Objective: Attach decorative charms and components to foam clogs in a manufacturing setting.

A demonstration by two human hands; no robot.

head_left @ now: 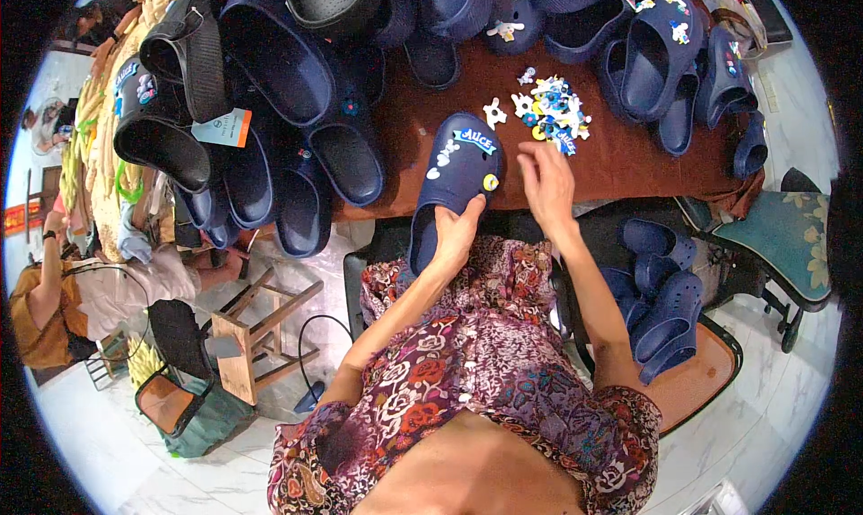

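Observation:
My left hand (457,235) grips a navy foam clog (454,169) by its opening, thumb on the upper, at the table's near edge. On the clog's upper sit a light-blue lettered banner charm (475,141), white charms (441,158) in a row and a round yellow-and-white charm (490,182). My right hand (548,187) is just right of the clog, its fingers stretched loosely toward a heap of small charms (559,106) in white, blue and yellow. I see nothing held in it. Two loose white charms (494,112) lie left of the heap.
Navy and black clogs (279,61) crowd the brown-covered table (404,110) on the left, back and right. More navy clogs (661,308) rest on a chair at my right. A teal chair (782,236) stands beyond. At left are a wooden stool (261,335) and another person (54,299).

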